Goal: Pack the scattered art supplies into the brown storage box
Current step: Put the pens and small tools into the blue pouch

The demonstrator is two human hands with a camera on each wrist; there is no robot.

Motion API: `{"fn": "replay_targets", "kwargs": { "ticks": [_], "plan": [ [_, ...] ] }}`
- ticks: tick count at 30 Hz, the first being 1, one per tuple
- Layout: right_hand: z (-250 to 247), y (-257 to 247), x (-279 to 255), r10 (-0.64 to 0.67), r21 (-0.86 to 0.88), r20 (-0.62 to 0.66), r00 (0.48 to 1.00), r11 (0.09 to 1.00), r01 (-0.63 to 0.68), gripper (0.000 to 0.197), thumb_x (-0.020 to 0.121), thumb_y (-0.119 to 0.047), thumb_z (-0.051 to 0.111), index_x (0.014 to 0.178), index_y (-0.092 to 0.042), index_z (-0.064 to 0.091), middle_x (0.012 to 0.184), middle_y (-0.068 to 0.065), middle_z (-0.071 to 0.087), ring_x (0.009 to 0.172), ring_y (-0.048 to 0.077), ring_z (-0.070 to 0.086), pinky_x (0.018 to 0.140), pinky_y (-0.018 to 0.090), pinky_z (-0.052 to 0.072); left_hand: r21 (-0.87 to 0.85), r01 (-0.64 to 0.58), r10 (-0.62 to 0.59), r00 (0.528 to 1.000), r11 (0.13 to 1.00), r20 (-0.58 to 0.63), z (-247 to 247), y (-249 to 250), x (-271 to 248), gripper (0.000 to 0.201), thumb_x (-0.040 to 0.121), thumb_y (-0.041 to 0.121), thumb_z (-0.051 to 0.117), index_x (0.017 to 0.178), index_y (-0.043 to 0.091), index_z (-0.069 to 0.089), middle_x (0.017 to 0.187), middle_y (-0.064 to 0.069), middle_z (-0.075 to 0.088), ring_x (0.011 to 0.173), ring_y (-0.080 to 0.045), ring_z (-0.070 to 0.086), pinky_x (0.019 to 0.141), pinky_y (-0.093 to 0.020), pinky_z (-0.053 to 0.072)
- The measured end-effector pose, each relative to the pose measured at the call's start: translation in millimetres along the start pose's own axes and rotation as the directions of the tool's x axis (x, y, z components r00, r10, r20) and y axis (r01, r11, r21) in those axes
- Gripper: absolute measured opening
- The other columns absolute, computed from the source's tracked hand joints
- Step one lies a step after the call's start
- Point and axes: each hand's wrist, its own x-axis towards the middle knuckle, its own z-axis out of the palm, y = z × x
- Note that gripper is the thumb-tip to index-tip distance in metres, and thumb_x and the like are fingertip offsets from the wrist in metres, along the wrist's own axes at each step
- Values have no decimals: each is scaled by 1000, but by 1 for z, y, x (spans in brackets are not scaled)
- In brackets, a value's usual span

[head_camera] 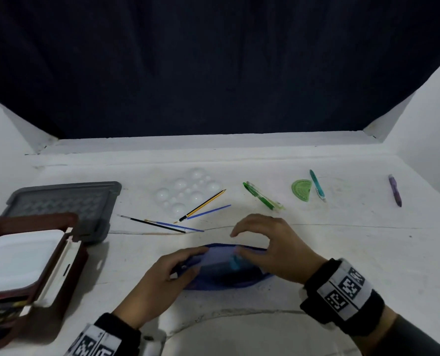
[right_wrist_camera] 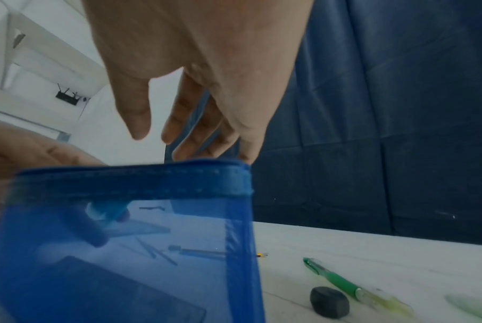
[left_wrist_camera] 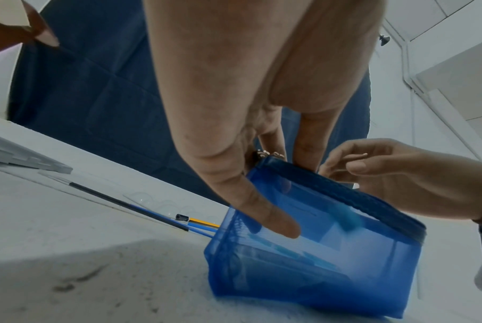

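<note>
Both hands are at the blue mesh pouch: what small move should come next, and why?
Probably the right hand reaches for the green pen and drops it into the blue pouch. The left hand holds the pouch by its zipper end, its mouth looks open, and pens and brushes lie loose on the table.

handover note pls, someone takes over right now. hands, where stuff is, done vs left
Left hand: grips the left end of the blue mesh pouch.
Right hand: open above the pouch's top edge, holding nothing.
Brown storage box: open at the table's left, a white tray already inside.
Still loose: brushes and pencil, clear palette, green pen, protractor, teal pen, purple pen, dark eraser.
Left: pouch and all of these into the box.
</note>
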Motion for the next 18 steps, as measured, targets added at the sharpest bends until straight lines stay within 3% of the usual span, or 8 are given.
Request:
{"fn": "replay_targets", "kwargs": {
  "ticks": [3,5,8,11,15,18],
  "plan": [
    [-2,24,12,34,-64,-110,993,997,-41,6,88,-15,71,93,-17,70,91,-8,68,83,-3,60,75,11,44,-106,28,-31,999,994,-25,0,1,-1,36,96,9,62,120,35,67,118,23,68,111,-6,64,81,-22,56],
    [-7,54,18,153,-161,-125,980,972,-172,9,88,-13,68,94,-19,70,91,-6,66,79,0,59,73,20,49,-162,57,-62,998,985,-23,0,2,-3,34,96,11,62,120,33,68,118,18,69,109,-15,65,77,-24,58],
    [-15,95,18,428,-365,55,902,850,-381,21,94,-16,58,113,-18,67,110,4,61,97,20,60,89,35,49,-198,87,-92,996,976,-19,0,5,-6,33,95,10,63,120,31,69,119,15,69,110,-16,64,76,-26,59],
    [-15,113,17,517,-590,241,822,750,-299,26,96,-15,49,117,-13,65,114,11,56,105,30,58,90,38,47,-162,84,-89,996,983,-24,-1,4,-9,34,94,12,64,119,34,69,120,18,68,113,-12,63,78,-23,58],
    [-13,111,19,502,-596,173,847,738,-316,19,92,-13,54,102,-8,70,104,10,63,96,28,62,84,38,50,-114,61,-67,996,992,-54,0,3,-11,35,93,12,66,119,35,69,117,23,68,113,-11,62,77,-19,56],
    [-10,95,20,358,-357,4,934,873,-333,12,87,-14,67,98,-14,72,93,3,67,80,19,63,77,36,53,-55,24,-28,997,998,-71,1,4,-12,36,93,14,67,121,36,67,117,29,66,113,-1,60,83,-18,54]
  ]
}}
